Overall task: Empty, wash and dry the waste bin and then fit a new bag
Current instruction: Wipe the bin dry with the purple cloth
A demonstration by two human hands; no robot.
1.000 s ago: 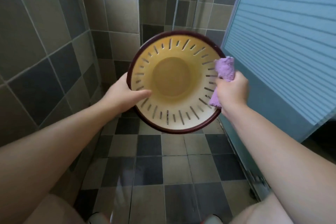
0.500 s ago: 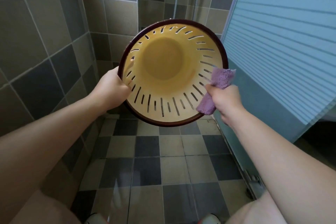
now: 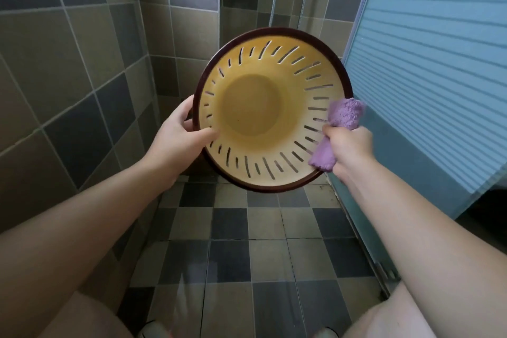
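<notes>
Bin (image 3: 251, 107) unlabelled; hands grip rim, purple cloth (image 3: 338, 129).

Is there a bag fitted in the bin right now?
No. The bin shows its bare yellow inside and slotted wall, with no liner over the dark rim; the right hand holds a purple cloth against it.

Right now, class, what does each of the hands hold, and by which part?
Left hand grips the waste bin by its rim, thumb inside. Right hand grips the purple cloth around its middle.
</notes>
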